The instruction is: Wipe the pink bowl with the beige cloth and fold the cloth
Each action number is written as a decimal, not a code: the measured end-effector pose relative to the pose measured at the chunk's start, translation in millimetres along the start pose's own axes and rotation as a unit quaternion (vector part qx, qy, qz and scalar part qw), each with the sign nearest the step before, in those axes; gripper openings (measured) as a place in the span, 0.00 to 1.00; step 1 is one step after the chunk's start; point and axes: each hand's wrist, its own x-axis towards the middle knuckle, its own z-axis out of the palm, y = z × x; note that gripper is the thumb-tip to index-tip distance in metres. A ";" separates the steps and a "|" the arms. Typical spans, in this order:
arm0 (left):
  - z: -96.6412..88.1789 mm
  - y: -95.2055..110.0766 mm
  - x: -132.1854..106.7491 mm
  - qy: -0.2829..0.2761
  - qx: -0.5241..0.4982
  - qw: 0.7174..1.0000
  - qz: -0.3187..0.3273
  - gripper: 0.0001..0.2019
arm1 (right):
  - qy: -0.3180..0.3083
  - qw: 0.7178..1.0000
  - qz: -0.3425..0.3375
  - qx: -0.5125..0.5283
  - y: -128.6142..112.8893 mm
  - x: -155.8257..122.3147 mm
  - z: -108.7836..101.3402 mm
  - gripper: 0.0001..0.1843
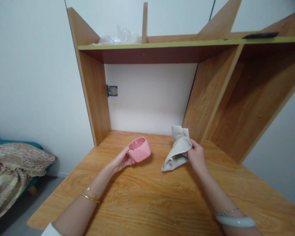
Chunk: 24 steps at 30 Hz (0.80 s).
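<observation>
A pink faceted ashtray-like bowl (140, 151) is held by its left side in my left hand (124, 160), tilted so that part of its inside shows. My right hand (196, 153) is closed on a light grey cloth (178, 150), which hangs in loose folds to the left of the fingers. Bowl and cloth are apart, both over the wooden desk (147, 196). The fingertips behind the bowl are mostly hidden.
Around the desk's back rise wooden side panels (95, 98) and an overhead shelf (162, 44). Clear plastic wrap (123, 36) and a dark flat object (260, 35) lie on the shelf. A wall socket opening (112, 91) shows at back left. A blanket-covered bed (17, 164) stands at left.
</observation>
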 end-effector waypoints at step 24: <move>21.5 -20.5 3.0 0.066 0.266 0.961 0.045 0.24 | -0.296 0.919 -0.200 -0.165 -39.6 -47.1 37.9 0.14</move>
